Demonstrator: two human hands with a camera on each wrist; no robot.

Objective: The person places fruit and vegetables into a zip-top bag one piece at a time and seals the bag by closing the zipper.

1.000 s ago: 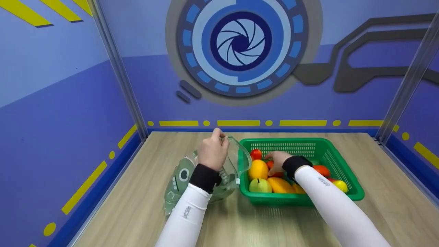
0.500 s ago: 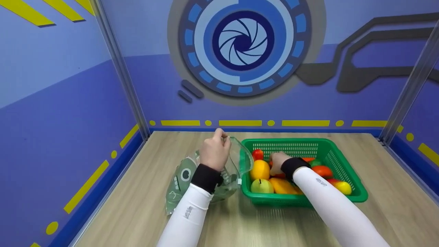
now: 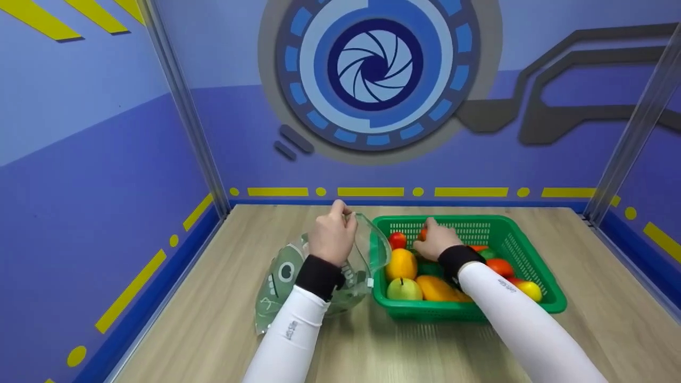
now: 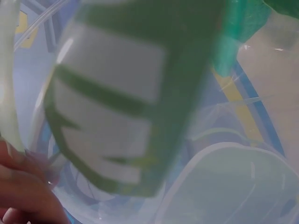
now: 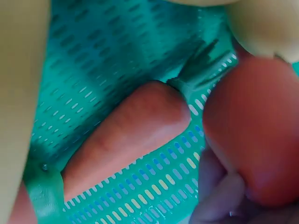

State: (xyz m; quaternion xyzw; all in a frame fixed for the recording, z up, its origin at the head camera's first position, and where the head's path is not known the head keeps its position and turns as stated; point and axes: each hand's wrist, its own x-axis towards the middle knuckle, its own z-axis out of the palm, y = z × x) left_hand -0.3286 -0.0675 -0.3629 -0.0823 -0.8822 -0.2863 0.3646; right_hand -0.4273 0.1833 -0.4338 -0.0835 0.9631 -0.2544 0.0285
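My left hand (image 3: 333, 234) pinches the top edge of a see-through green plastic zip bag (image 3: 282, 284) printed with a cartoon face. In the left wrist view the bag's printed panel (image 4: 103, 107) fills the middle, beyond the fingers (image 4: 28, 189). Inside the back left of a green plastic basket (image 3: 550, 290), my right hand (image 3: 439, 240) grips a smooth, round red fruit (image 5: 257, 126), mostly covered by the hand in the head view. A carrot (image 5: 135, 128) with a green top lies close by in the basket.
Around the right hand sit a small red fruit (image 3: 397, 240), an orange-yellow fruit (image 3: 401, 264), a pale green pear (image 3: 404, 290), a mango-like yellow fruit (image 3: 436, 288) and a red-and-yellow fruit (image 3: 529, 291). The wooden table (image 3: 202, 319) meets blue panel walls.
My right hand has lifted the red fruit from among the others, up toward the basket's back wall, uncovering a dark green item. The left hand keeps its hold on the bag.
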